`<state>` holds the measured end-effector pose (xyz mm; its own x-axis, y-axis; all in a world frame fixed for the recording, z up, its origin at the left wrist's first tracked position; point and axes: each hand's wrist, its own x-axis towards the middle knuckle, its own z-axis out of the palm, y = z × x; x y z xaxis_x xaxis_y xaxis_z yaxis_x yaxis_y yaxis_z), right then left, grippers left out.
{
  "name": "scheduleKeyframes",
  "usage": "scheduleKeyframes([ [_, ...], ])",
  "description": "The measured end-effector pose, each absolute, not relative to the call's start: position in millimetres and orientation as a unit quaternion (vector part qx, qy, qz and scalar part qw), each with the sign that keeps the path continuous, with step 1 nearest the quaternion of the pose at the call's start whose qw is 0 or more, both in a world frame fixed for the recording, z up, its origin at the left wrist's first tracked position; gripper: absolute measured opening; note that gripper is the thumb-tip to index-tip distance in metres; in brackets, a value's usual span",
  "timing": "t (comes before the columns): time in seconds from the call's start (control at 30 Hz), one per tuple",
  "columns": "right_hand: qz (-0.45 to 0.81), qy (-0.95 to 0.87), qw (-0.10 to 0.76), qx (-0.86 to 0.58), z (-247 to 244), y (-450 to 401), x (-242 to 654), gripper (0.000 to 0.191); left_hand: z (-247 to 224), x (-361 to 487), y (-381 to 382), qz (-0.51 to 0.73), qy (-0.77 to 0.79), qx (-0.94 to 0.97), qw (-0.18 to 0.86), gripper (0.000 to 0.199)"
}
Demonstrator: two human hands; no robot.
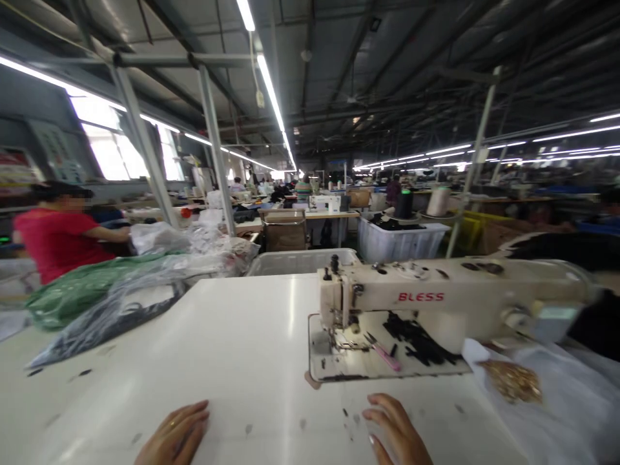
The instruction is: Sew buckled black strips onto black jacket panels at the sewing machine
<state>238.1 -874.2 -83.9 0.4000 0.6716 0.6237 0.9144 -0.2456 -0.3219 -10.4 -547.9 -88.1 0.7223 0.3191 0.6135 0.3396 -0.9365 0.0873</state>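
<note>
At the white laminate sewing table (pixel 242 336) in a large garment workshop, both of the person's hands lay open on the tabletop, relaxed and grasping nothing. The left hand (pixel 175 434) sat at the lower edge of the view, well apart from the sewing gear. The right hand (pixel 394 429) lay just in front of the pale bed (pixel 334 361) of a cream-coloured BLESS sewing machine (pixel 436 300) and was the nearer hand to everything on it. Straight ahead of the right hand, on the bed, lay a pair of pink-handled steel thread snips (pixel 385 354). Their long axis ran diagonally, with the blades at upper left toward the needle area and the pink handle at lower right toward the hand. Just beside them lay a loose heap of narrow black fabric strips (pixel 419 339). To the right of the right hand, a gold sequinned patch (pixel 511 381) rested on a sheet of white fabric (pixel 547 413), near the hand but not touching it. Beyond the table at left, a co-worker in a red shirt (pixel 58 242) stood beside clear plastic bags (pixel 145 261).
</note>
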Motion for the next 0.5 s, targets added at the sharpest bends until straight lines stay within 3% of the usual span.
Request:
scheduleKeyframes([
  [0.2,-0.226,-0.447,0.306,-0.810,-67.2,-917.3,233.4,0.022,-111.8,6.2,-549.1,-0.281,-0.148,-0.948,-0.010,0.041],
  [0.5,-0.196,-0.437,0.335,-0.812,-81.8,-917.8,238.6,0.015,-82.1,59.9,-652.8,-0.168,0.015,-0.985,-0.025,0.046],
])
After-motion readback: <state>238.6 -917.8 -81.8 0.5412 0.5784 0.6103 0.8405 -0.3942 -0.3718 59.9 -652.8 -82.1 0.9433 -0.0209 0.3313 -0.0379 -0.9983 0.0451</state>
